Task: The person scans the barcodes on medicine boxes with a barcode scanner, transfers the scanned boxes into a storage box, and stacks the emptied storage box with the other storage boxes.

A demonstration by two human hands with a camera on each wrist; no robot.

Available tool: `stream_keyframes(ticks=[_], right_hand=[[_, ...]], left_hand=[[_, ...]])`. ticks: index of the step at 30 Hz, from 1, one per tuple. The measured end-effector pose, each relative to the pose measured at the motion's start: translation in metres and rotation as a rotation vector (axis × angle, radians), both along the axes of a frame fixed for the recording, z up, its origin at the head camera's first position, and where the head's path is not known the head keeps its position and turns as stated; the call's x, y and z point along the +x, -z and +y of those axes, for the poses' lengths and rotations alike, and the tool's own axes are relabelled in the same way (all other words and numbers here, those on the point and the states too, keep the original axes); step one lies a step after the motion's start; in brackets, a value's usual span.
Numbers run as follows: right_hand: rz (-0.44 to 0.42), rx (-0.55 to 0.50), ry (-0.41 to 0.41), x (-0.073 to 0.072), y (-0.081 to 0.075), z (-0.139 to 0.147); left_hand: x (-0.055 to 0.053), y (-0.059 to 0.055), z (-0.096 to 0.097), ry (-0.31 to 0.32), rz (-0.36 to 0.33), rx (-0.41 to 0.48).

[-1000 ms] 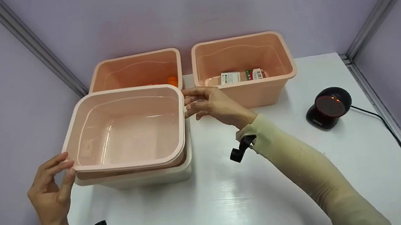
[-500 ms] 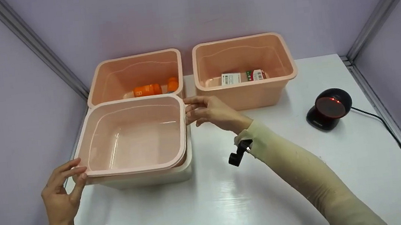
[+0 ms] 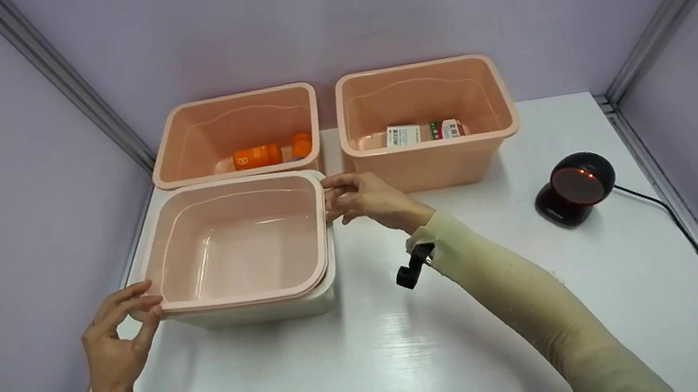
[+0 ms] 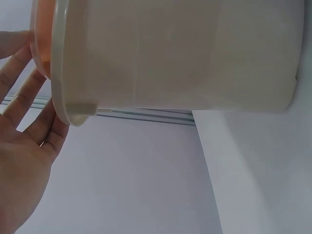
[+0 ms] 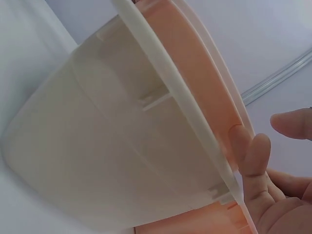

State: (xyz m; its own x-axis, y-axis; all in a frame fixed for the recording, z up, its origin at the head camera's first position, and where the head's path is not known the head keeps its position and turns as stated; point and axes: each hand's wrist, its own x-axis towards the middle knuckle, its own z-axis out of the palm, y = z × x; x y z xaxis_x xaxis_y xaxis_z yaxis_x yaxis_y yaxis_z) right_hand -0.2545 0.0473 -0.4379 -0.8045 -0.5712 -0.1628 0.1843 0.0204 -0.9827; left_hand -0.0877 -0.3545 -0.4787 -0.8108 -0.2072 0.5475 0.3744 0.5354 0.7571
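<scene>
A pale pink plastic bin (image 3: 237, 255) sits nested in a white bin (image 3: 315, 306), its rim just above the white one. My left hand (image 3: 115, 351) holds the front left corner of the pink bin, thumb and fingers at the rim. In the left wrist view its fingers (image 4: 22, 100) also lie near the white rim. On the other side my right hand (image 3: 379, 202) holds the pink bin's right edge, fingers hooked under the rim. The right wrist view shows that thumb (image 5: 292, 124) apart from the rim.
Behind stand an orange-pink bin (image 3: 233, 101) with orange bottles (image 3: 257, 156) and another orange-pink bin (image 3: 437, 163) with small boxes (image 3: 403, 135). A black scanner (image 3: 575, 186) with a cable stands at right. Walls border the white table (image 3: 443, 330).
Both hands have lowered the pink bin into the white bin, moving it toward the front and slightly right. The orange bottles behind have come into view.
</scene>
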Motion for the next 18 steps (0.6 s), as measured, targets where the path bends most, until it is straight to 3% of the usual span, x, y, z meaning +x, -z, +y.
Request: stream_keyframes(ticks=[5,10,18], right_hand=[[0.0,0.035,-0.013,-0.0005,0.0017,0.0004],[0.005,0.067,-0.01,-0.0014,0.0011,0.0018],[0.042,0.082,-0.004,-0.0045,0.0023,0.0028]], left_hand=[[0.0008,0.0048,-0.0012,-0.015,-0.028,-0.07],[0.0016,0.0073,-0.0034,-0.002,-0.048,-0.07],[0.001,-0.0001,0.0009,0.015,0.001,-0.108]])
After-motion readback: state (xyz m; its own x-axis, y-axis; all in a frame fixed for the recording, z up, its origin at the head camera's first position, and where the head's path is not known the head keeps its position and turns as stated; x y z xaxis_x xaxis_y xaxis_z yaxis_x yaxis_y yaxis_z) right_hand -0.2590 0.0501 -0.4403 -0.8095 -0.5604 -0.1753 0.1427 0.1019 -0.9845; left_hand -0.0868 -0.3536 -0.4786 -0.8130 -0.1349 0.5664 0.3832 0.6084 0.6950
